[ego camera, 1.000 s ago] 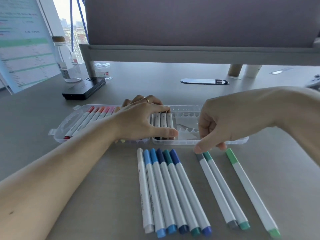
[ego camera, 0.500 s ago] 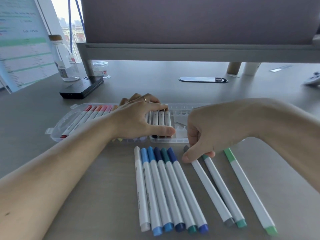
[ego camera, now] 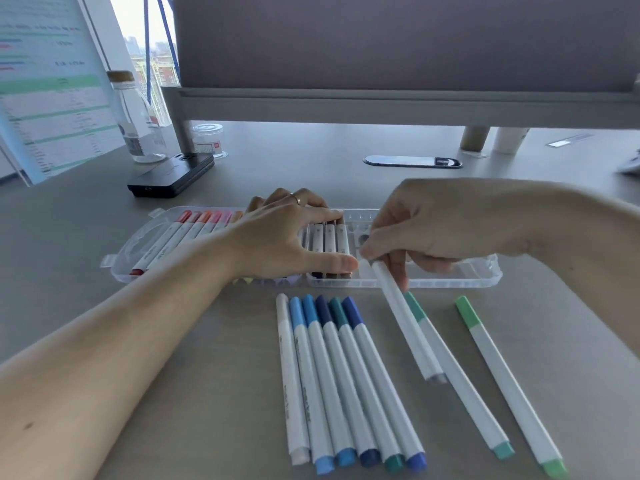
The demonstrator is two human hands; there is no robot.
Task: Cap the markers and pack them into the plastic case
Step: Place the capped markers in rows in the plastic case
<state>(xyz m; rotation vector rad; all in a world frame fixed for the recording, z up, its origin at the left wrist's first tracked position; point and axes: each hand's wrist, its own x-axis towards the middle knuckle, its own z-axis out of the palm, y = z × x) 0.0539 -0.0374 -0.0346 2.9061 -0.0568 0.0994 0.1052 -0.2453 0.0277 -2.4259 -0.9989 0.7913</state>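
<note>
A clear plastic case [ego camera: 485,277] lies across the desk, with red and pink markers [ego camera: 194,230] at its left end and several dark ones in the middle. My left hand [ego camera: 287,240] lies flat on the packed markers, fingers spread. My right hand [ego camera: 426,233] pinches the capped end of a grey marker [ego camera: 405,317] and lifts it over the case's front rim, its far end low above the desk. In front of the case lie a row of several blue and teal markers [ego camera: 339,375], a teal marker [ego camera: 460,386] and a light green marker [ego camera: 505,379].
A black box [ego camera: 171,174] sits behind the case at the left, with a glass bottle [ego camera: 135,123] and a small jar [ego camera: 209,140] further back. A monitor [ego camera: 398,46] spans the back. A tilted printed sheet [ego camera: 52,98] stands at far left.
My right hand has closed on the grey marker's capped end and raised it from the desk toward the case. My left hand has stayed on the packed markers.
</note>
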